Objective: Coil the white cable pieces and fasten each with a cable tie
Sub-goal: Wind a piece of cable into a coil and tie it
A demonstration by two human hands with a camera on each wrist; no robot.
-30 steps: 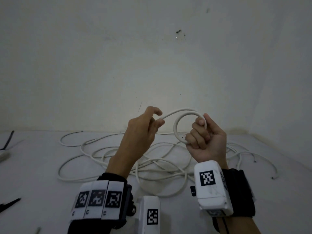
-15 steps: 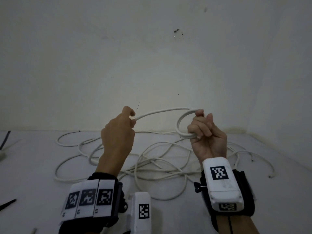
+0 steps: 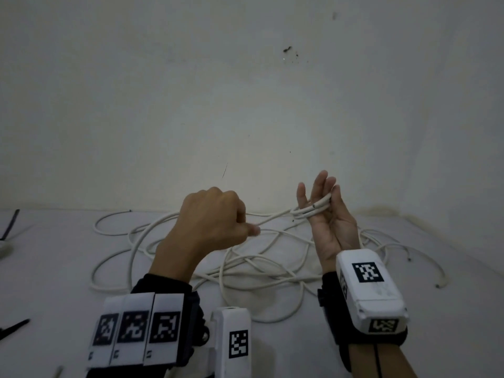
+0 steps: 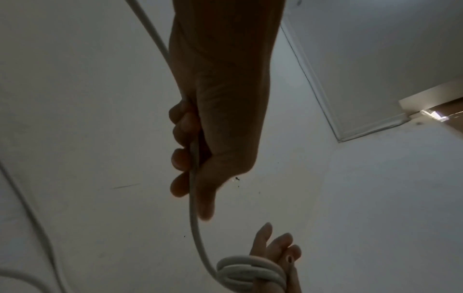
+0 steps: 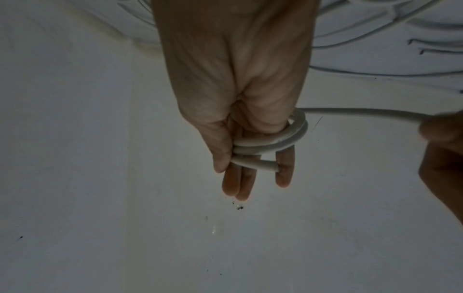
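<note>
The white cable [image 3: 313, 210] is now wound in about three tight turns around the straightened fingers [image 3: 321, 186] of the right hand [image 3: 331, 227], right of centre in the head view; half a second ago a single wider loop was clutched there in a closed fist. In the right wrist view the turns are seen pressed against the fingers by the thumb, with the cut cable end [image 5: 271, 165] lying across them. So the fingers have been opened and turned into a former, and the coil has been made smaller and tighter.

From the coil a short, nearly taut run of cable is led left to the left hand [image 3: 210, 225], which is closed around it with fingers curled; this hand has been brought nearer to the right one. In the left wrist view the cable is seen passing through that fist, though the picture is dark and how tightly it is held cannot be told.

Coiling is judged to be at an early stage: most of the cable is left as a loose tangle [image 3: 245, 263] on the white surface [image 3: 54, 268] behind and below the hands. What may be black cable ties [image 3: 11, 222] lie untouched at the far left edge.
</note>
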